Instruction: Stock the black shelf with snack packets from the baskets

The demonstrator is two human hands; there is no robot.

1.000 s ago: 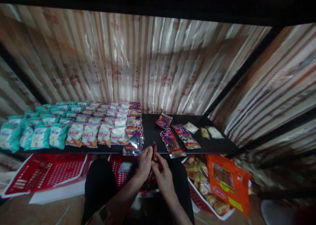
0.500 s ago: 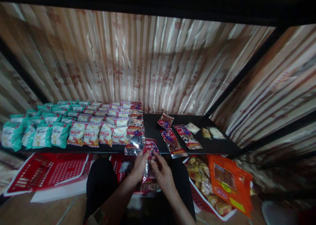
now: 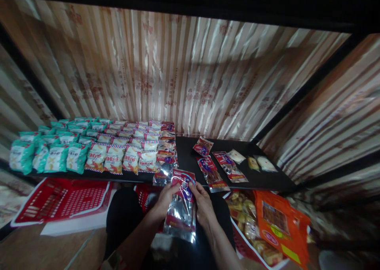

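Note:
Between my knees, just in front of the shelf edge, a red and purple snack packet (image 3: 180,206) with a shiny clear lower part is held upright. My left hand (image 3: 164,199) grips its left edge, thumb on the front. On the opposite edge my right hand (image 3: 203,202) holds it near the top, thumb over the printed label. Behind it, a column of matching red packets (image 3: 166,159) lies on the black shelf (image 3: 187,151). Three loose red packets, one of them a longer packet (image 3: 228,167), lie to the right.
Rows of teal bags (image 3: 56,157) and striped white bags (image 3: 114,159) fill the shelf's left side. Small white packets (image 3: 266,164) lie at right. Below stand a red basket (image 3: 68,199) and another basket with golden packs (image 3: 245,214) and an orange bag (image 3: 279,222). A striped curtain (image 3: 142,64) hangs behind.
The packet in my hands has come up into full view, its front now facing me, and my hands have spread to its two sides. The view has shifted slightly.

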